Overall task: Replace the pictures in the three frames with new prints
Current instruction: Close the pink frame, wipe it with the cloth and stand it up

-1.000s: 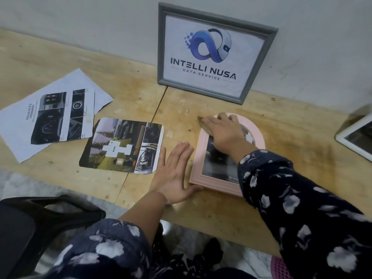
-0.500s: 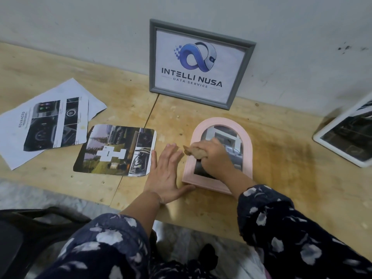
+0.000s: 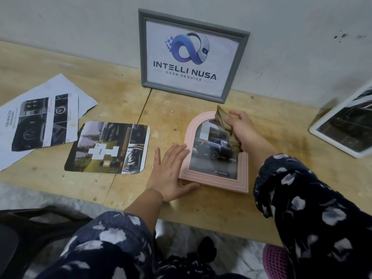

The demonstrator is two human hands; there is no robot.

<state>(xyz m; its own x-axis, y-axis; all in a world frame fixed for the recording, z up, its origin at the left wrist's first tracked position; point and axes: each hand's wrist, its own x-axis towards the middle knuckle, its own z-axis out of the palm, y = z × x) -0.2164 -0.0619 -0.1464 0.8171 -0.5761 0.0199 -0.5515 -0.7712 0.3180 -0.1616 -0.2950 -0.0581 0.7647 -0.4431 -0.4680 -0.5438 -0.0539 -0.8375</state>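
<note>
Left hand: your left hand (image 3: pixel 170 170) lies flat, fingers straight, against the pink frame's (image 3: pixel 215 182) left edge.
Pink frame: flat on the tabletop (image 3: pixel 201 206).
Right hand: your right hand (image 3: pixel 240 127) grasps a brown cloth (image 3: pixel 226 125) over its glass.
Grey frame: the grey frame (image 3: pixel 144 57) leans against the wall.

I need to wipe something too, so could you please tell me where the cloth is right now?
In the head view, the cloth is bunched in the right hand, over the upper right of the pink arched frame, just below the grey frame.

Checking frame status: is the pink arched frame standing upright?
No, the pink frame lies flat on the table.
</note>
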